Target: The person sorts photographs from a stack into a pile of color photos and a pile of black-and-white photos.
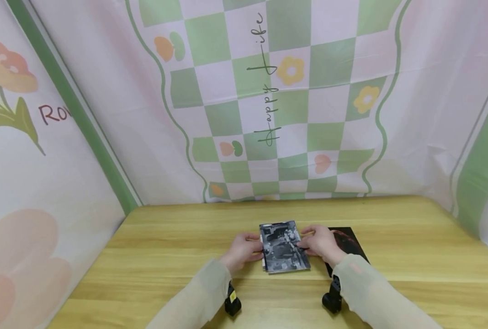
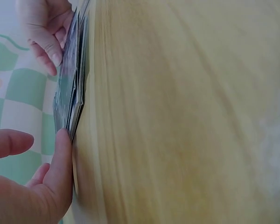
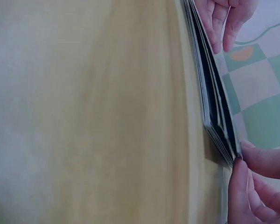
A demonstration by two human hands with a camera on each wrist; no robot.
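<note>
1. The left hand point(image 1: 243, 250) is loosely spread, fingertips at the left edge of the stack of picture cards point(image 1: 286, 250).
2. The right hand point(image 1: 320, 243) pinches the stack's right edge; layers fan apart unevenly.
3. The stack lies between both hands on the wooden table point(image 1: 170, 246), well short of its far edge.
4. A dark card point(image 1: 346, 242) lies partly beneath the right wrist.
5. Tabletop stretches widely leftward.

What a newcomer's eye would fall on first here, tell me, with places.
Probably the green-and-white checkered cloth behind the table, with "Happy Life" written sideways on it. Next, the stack of cards on the table, black-and-white on top, between the left hand and the right hand. Then the dark flat item right of the stack, partly hidden by the right arm.
</note>
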